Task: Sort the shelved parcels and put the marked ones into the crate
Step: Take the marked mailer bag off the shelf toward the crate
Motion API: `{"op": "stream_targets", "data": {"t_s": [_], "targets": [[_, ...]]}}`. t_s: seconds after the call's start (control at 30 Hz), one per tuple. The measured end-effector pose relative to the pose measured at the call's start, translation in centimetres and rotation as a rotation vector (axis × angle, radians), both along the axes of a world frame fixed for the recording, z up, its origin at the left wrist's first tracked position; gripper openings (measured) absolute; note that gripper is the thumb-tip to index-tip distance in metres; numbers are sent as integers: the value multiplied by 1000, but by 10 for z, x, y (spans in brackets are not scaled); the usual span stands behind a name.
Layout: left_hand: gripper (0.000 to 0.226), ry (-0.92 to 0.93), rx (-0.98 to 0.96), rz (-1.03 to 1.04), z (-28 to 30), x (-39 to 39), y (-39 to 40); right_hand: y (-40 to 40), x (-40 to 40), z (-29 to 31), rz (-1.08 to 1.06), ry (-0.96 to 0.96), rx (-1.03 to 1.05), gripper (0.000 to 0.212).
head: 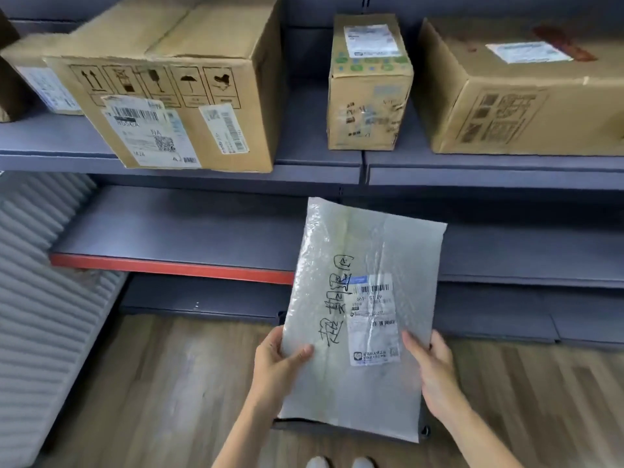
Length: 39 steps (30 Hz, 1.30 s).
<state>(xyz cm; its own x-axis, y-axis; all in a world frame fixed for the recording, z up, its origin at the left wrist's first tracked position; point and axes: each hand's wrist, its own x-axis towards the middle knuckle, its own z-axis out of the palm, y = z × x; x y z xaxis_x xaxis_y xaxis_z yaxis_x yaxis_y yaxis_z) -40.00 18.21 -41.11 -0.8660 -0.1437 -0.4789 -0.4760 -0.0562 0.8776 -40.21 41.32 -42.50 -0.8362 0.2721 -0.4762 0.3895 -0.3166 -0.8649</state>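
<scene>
I hold a flat grey bubble-wrap mailer [364,251] upright in front of the lower shelves. It carries black handwritten marks and a white shipping label. My left hand [273,363] grips its lower left edge, thumb on the front. My right hand [432,373] grips the lower right edge. Under the mailer a dark crate [354,428] shows only as a thin rim on the floor; the mailer hides most of it.
The upper shelf [304,163] holds a large cardboard box [189,79] at left, a small upright box [369,86] in the middle, and a wide box [526,96] at right. A red-edged shelf [169,265] is below. Ribbed grey panel [37,282] at left; wooden floor.
</scene>
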Motion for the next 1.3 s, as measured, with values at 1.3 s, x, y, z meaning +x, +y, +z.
{"op": "stream_targets", "data": {"t_s": [1.3], "targets": [[46, -330, -674, -112, -404, -22, -32, -58, -43, -410, 457, -352, 451, 63]]}}
